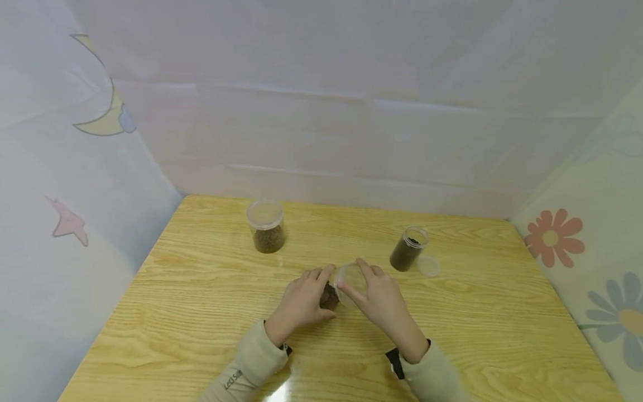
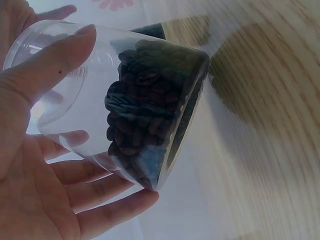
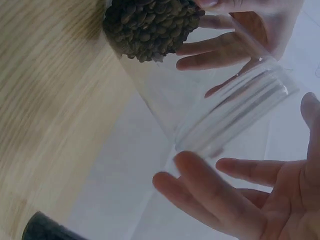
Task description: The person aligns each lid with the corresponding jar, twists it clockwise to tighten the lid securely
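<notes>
A clear plastic jar (image 2: 95,115), partly filled with coffee beans (image 2: 145,100), leans with its top toward the right. My left hand (image 1: 305,298) holds it, thumb on one side and fingers curved round the other. The beans (image 1: 329,297) lie toward its lower end. At the jar's ribbed clear top end (image 3: 237,110), my right hand (image 1: 379,296) spreads its thumb and fingers around the rim. In the right wrist view its fingers (image 3: 210,190) look fairly straight, with a fingertip at the rim's edge and the thumb slightly apart. Whether they press on the rim is unclear.
A lidded clear jar (image 1: 268,226) with brown contents stands at the back left of the wooden table (image 1: 201,312). At the right, a narrower uncovered jar (image 1: 408,248) holds dark contents, a clear round lid (image 1: 428,266) lying beside it. Printed cloth (image 1: 321,139) hangs around the table.
</notes>
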A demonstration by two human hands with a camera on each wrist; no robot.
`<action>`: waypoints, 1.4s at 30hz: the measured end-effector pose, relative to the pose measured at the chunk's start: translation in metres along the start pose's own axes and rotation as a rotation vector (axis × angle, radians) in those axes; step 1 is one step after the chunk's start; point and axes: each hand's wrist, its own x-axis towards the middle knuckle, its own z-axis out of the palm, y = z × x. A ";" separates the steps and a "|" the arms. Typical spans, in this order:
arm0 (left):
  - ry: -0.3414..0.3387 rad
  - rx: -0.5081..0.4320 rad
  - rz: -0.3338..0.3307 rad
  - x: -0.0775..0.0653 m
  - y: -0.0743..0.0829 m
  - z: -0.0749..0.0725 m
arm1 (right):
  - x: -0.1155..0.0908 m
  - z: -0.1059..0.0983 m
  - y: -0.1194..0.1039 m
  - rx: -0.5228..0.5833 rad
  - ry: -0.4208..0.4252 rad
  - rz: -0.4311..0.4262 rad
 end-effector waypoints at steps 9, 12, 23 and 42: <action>0.012 -0.038 -0.001 -0.001 -0.004 -0.001 | -0.003 -0.012 0.020 0.102 -0.056 -0.265; 0.009 -0.040 -0.003 -0.001 -0.004 -0.001 | -0.002 -0.014 0.026 0.132 -0.095 -0.371; 0.005 -0.036 0.007 0.000 -0.005 0.001 | 0.004 -0.013 0.034 0.194 -0.179 -0.463; -0.015 -0.044 -0.023 0.000 -0.001 0.000 | 0.006 -0.019 0.025 0.165 -0.201 -0.386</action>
